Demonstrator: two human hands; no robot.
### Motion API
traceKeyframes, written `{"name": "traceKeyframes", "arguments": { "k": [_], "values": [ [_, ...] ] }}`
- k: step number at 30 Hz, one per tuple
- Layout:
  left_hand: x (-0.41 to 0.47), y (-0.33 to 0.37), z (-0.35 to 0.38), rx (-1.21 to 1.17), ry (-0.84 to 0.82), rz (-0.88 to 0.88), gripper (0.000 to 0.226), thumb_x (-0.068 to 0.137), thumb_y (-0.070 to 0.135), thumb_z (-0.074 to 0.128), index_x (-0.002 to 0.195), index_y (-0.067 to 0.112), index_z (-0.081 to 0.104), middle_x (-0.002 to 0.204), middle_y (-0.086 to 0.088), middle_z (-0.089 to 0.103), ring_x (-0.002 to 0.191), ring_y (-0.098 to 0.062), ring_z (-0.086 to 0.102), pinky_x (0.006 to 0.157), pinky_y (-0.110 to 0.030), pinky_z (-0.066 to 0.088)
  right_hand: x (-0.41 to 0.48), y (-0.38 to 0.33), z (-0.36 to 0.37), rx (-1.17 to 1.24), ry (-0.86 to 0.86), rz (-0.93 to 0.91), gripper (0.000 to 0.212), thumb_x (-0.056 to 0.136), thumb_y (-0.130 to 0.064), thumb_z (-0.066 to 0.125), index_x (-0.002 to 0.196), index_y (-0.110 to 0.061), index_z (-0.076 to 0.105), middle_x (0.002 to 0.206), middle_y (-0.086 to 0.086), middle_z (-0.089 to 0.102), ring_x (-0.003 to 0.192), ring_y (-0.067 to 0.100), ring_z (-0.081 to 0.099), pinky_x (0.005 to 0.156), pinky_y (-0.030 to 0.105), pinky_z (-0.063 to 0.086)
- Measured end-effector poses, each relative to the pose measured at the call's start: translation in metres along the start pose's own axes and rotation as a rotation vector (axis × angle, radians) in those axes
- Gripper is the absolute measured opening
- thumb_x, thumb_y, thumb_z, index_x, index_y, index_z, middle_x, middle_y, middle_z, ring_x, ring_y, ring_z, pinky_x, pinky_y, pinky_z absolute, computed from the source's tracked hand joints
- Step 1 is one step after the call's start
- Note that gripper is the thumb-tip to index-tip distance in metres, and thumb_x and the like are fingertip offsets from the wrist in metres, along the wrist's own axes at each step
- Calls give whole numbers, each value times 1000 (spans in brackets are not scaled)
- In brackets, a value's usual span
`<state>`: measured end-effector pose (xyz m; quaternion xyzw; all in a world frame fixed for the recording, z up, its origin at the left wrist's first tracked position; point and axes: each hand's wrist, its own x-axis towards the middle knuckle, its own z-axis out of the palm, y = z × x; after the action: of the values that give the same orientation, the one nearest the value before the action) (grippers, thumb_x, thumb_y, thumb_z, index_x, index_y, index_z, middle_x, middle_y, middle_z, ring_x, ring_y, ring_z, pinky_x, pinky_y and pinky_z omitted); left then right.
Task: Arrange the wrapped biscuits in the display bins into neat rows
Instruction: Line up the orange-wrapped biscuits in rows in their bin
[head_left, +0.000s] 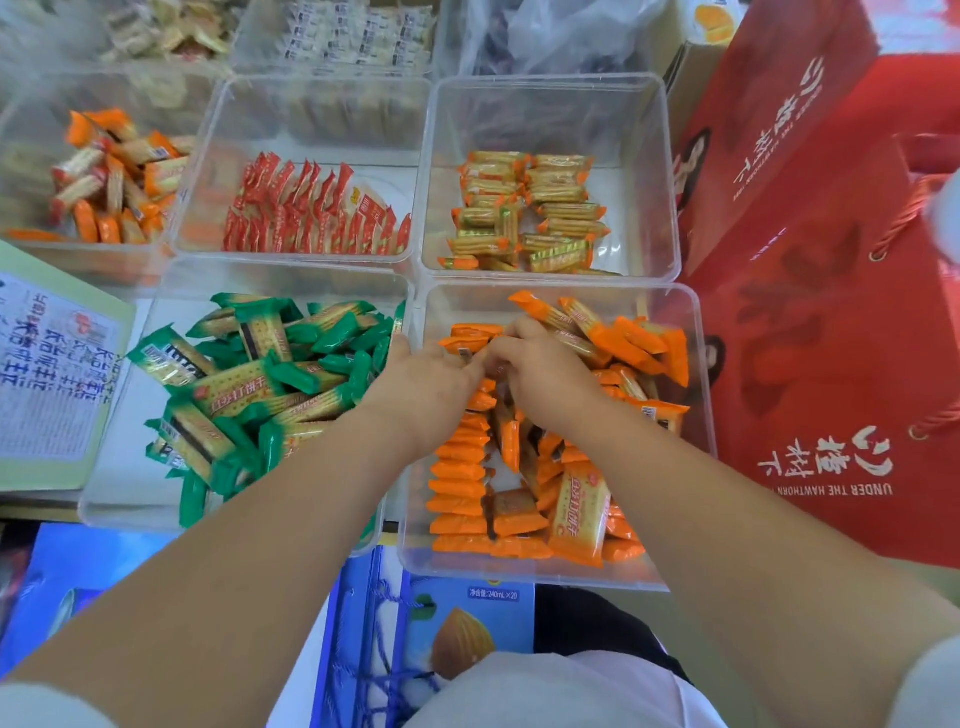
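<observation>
Printed sheet (52, 374) is seen flat at far left, beside the bins. Back-left bin (78, 254) is loaded with orange packs (114, 176) in a loose, unsorted heap. Next over, middle bin (218, 119) is filled with red packs (311, 213) stood on edge in two rows. In front of it, front-left bin (119, 488) is filled with green packs (249, 374), jumbled and overlapping. Left forearm is passed over that bin's right corner. Left hand (426, 384) is placed in the front-right bin (519, 571) at its left side, fingers curled down and clenched on orange biscuits (460, 470) at the far end of a stacked row. That row is laid along the bin's left wall, packs flat, one after another toward the near wall. Right hand (540, 369) is set just beside the left hand, fingertips touching it, fingers bent round orange biscuits near the bin's middle; the exact pinch is partly hidden under the knuckles. Right of the hands, more packs are piled loose and tilted against the far and right walls. One pack is laid face up near the front wall, beside the row. Behind, back-right bin (644, 171) is stocked with gold packs (535, 213) with orange ends, roughly stacked in two columns. Red gift bags (821, 291) are stood at far right, just beside both right bins. Blue carton (467, 613) with an almond picture is seen below the front-right bin's near edge
</observation>
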<state>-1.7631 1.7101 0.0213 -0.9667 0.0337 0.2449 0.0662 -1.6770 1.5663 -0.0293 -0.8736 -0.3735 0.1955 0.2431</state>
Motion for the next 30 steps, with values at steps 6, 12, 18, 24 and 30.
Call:
{"name": "traceKeyframes", "arguments": {
  "k": [6,12,18,24,30],
  "values": [
    [10,8,15,20,10,-49,56,99,17,46,152,22,32,154,-1,38,138,-34,32,113,-76,6,0,-8,-1,146,128,130,45,91,-5,61,132,-23,58,127,6,62,113,26,60,91,34,47],
    [-8,13,38,-25,158,-97,62,99,49,43,152,20,29,148,-6,34,141,-31,24,115,-73,4,-1,-18,2,140,192,106,32,92,-13,67,123,-17,71,120,8,67,113,27,61,98,39,48],
    [-43,17,64,-157,281,-90,62,97,53,42,147,17,46,150,-3,46,150,-25,22,116,-70,9,1,-32,15,168,201,111,27,93,-28,68,116,-14,69,110,7,69,99,24,66,86,41,54],
    [-39,22,68,-64,167,-117,76,97,62,28,158,16,25,164,-8,20,153,-29,-6,110,-74,-11,7,-31,17,108,185,181,12,94,-29,67,96,-20,73,94,1,69,89,22,63,76,40,53],
    [-30,22,52,-192,391,-142,68,89,56,52,145,19,41,151,-8,36,144,-29,22,115,-69,10,11,-29,8,20,171,188,25,96,-40,62,97,-18,72,93,3,71,90,23,63,75,39,52]
  ]
}}
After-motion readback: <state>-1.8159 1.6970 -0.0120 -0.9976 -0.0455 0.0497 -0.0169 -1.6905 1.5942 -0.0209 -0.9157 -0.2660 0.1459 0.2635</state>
